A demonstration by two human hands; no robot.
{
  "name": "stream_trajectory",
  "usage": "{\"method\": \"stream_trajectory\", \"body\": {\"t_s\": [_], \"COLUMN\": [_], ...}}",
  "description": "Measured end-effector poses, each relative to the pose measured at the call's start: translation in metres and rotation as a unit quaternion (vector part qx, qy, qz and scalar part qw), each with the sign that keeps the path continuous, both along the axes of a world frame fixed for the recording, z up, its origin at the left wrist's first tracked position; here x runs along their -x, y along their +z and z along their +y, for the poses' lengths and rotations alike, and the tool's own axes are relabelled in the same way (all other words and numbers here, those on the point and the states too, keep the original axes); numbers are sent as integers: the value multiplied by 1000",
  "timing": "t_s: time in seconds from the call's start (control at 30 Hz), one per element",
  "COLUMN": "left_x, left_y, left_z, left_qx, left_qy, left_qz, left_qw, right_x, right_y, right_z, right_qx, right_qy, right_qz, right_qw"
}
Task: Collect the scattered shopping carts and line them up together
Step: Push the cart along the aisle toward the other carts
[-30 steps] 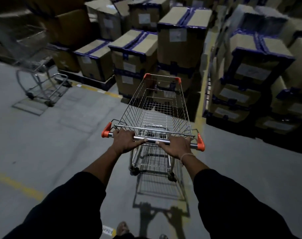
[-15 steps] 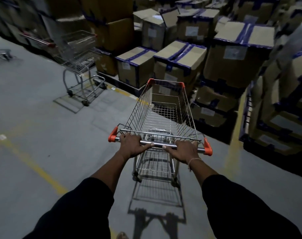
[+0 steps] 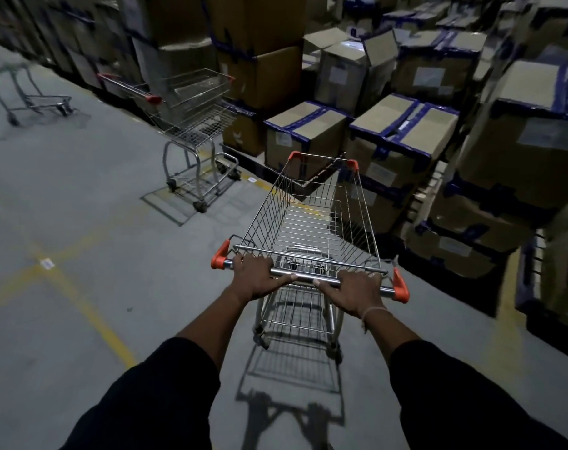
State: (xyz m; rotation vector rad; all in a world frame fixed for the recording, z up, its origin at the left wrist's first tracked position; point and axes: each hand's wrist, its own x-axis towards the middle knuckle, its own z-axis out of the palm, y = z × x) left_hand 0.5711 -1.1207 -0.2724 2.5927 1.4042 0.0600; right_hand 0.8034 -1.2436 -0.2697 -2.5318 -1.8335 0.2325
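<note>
The far cart point(image 3: 29, 92) at the upper left is smeared by blur; only its frame and base can be made out, and whether it has a basket cannot be told. The second cart point(image 3: 195, 125) beside the stacked boxes point(image 3: 402, 138) is soft as well (its wheels show only as dark blobs). Labels on the boxes are too blurred to read. The near cart point(image 3: 312, 222) hides part of the boxes behind its wire basket, and its front wheels are out of sight under it. Both sleeves point(image 3: 153, 404) are cut off by the bottom edge. The fingertips of both hands point(image 3: 256, 274) curl out of sight around the handle point(image 3: 308, 275).
</note>
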Motion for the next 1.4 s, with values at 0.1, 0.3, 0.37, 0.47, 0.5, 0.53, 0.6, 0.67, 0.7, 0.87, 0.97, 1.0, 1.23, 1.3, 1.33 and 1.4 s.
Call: {"method": "stream_trajectory", "body": {"t_s": [0.1, 0.3, 0.37, 0.47, 0.5, 0.53, 0.6, 0.67, 0.7, 0.87, 0.97, 1.0, 1.23, 1.3, 1.33, 1.4], "left_x": [14, 30, 35, 41, 44, 46, 51, 57, 60, 74, 84, 88, 115, 125, 129, 137], "left_y": [-1, 1, 0, 0, 1, 1, 1, 2, 1, 4, 5, 6, 15, 16, 17, 16], "left_z": [46, 147, 185, 243, 261, 278, 310, 340, 354, 429, 480, 498, 618, 651, 667, 698], "left_qx": [-1, -4, -2, 18, 24, 26, 23, 20, 24, 38, 39, 39, 51, 62, 65, 74], "left_qy": [7, 15, 14, 14, 13, 12, 14, 16, 15, 10, 8, 5, -32, -47, -54, -65], "left_qz": [2, 9, 11, 7, 6, 5, -1, -5, -6, -21, -22, -20, -7, -12, -15, -20], "left_qw": [1000, 1000, 1000, 1000, 1000, 1000, 1000, 1000, 1000, 999, 999, 999, 998, 997, 996, 995], "right_x": [11, 27, 32, 36, 38, 40, 44, 48, 49, 63, 75, 80, 118, 129, 134, 146], "right_y": [1, 3, 4, 5, 7, 7, 7, 5, 4, 5, 4, 4, 4, 4, 4, 3], "right_z": [50, 158, 196, 253, 271, 288, 323, 356, 372, 446, 495, 512, 622, 651, 665, 689], "right_qx": [3, 13, 17, 29, 35, 41, 46, 46, 49, 48, 37, 32, 31, 37, 39, 43], "right_qy": [11, 26, 26, 23, 27, 31, 34, 36, 39, 41, 36, 32, -21, -36, -43, -57], "right_qz": [-8, -25, -27, -30, -31, -32, -27, -22, -19, -16, -13, -11, -4, -2, 0, 6], "right_qw": [1000, 999, 999, 999, 999, 998, 998, 998, 998, 998, 999, 999, 999, 999, 998, 997]}}
